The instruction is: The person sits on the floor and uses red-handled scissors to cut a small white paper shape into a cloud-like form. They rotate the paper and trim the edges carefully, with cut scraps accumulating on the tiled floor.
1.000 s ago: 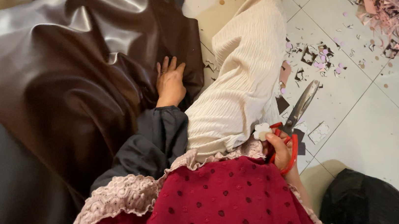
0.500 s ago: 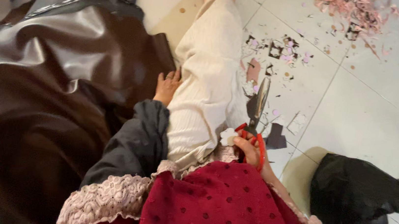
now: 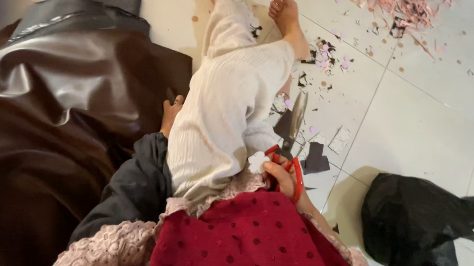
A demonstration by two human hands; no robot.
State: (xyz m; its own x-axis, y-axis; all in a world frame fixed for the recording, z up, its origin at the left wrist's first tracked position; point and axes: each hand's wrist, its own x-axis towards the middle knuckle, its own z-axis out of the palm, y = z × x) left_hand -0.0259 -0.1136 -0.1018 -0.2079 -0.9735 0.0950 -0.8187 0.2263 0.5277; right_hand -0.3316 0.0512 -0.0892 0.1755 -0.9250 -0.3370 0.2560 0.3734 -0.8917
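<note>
Your right hand grips red-handled steel scissors, blades closed, pointing away over the tiled floor. Your left hand rests flat on glossy dark-brown leather sheet, fingers mostly hidden.

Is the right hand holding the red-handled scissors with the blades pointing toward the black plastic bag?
No, the right hand holds the red-handled scissors with blades pointing away, toward the feet.

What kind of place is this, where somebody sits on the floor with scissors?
Probably a home or small workshop floor used for cutting material. The person sits on pale floor tiles, the right hand holds red-handled scissors, the left hand rests on a big brown leather-like sheet, and pink scraps lie scattered.
</note>
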